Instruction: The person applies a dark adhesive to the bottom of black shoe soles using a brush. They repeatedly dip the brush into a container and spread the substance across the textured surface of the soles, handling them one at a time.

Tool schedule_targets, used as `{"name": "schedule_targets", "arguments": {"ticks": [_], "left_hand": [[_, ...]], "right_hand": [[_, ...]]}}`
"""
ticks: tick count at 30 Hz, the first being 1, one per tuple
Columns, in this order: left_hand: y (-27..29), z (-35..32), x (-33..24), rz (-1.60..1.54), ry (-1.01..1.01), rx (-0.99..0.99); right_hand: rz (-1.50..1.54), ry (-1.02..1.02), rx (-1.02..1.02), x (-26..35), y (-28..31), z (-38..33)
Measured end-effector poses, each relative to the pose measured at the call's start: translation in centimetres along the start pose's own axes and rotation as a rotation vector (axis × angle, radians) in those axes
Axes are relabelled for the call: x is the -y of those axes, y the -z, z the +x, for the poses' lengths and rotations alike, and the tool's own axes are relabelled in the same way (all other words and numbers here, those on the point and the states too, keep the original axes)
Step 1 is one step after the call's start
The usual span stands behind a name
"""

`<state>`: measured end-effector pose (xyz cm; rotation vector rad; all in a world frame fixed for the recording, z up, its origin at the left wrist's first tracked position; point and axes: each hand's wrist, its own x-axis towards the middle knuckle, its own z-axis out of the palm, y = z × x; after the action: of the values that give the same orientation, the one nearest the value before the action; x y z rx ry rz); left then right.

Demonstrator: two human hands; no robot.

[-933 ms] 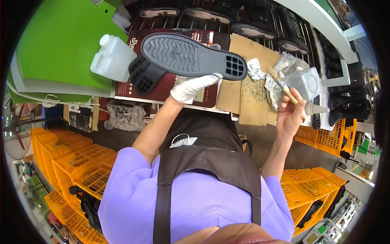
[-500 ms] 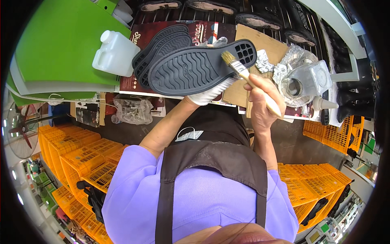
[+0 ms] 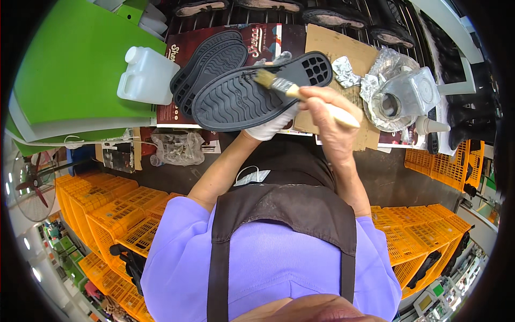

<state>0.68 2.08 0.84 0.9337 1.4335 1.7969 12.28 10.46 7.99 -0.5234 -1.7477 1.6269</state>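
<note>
On my feed I see a dark grey shoe sole [image 3: 236, 99], wavy tread up, gridded heel slanting toward upper right, with a pale-handled paintbrush [image 3: 281, 85] angled over it, bristles at the tread's far edge.

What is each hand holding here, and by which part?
Right hand: the brush, by its pale handle. Gloved left hand: the dark shoe sole, supported from beneath around its middle; exact finger placement is mostly hidden.

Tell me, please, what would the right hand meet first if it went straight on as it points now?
Probably the dark shoe sole: the right hand points up and left at it, and its brush seems to touch it. The depth between is unclear.
</note>
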Motion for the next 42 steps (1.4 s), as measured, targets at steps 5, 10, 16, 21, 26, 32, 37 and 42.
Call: {"name": "schedule_targets", "arguments": {"ticks": [5,10,16,21,26,32,37,42], "left_hand": [[1.0,1.3,0.6,0.306,-0.053,0.067],[1.1,1.2,1.5,0.321,-0.052,0.065],[0.5,1.4,0.7,0.693,-0.252,0.068],[0.7,0.5,3.1,0.176,-0.111,0.007],[1.3,0.9,7.5,-0.603,0.176,0.065],[1.4,1.0,8.1,-1.384,0.283,0.388],[1.8,-0.8,8.0,-0.303,0.133,0.364],[1.7,-0.6,8.2,0.052,0.003,0.316]], "right_hand": [[-0.017,-0.022,-0.171,-1.3,2.7,0.6],[-0.076,0.029,-0.312,-2.7,3.7,1.0],[-0.062,0.042,-0.206,-1.5,1.4,-0.1],[0.032,0.013,-0.093,-0.9,-0.9,-0.8],[0.085,0.015,-0.022,-0.9,-2.7,-0.7],[0.079,0.110,0.123,-0.6,-3.9,-0.6],[0.061,0.117,0.163,-0.1,-4.1,-0.5],[0.075,0.119,0.136,0.7,-3.8,0.0]]}}
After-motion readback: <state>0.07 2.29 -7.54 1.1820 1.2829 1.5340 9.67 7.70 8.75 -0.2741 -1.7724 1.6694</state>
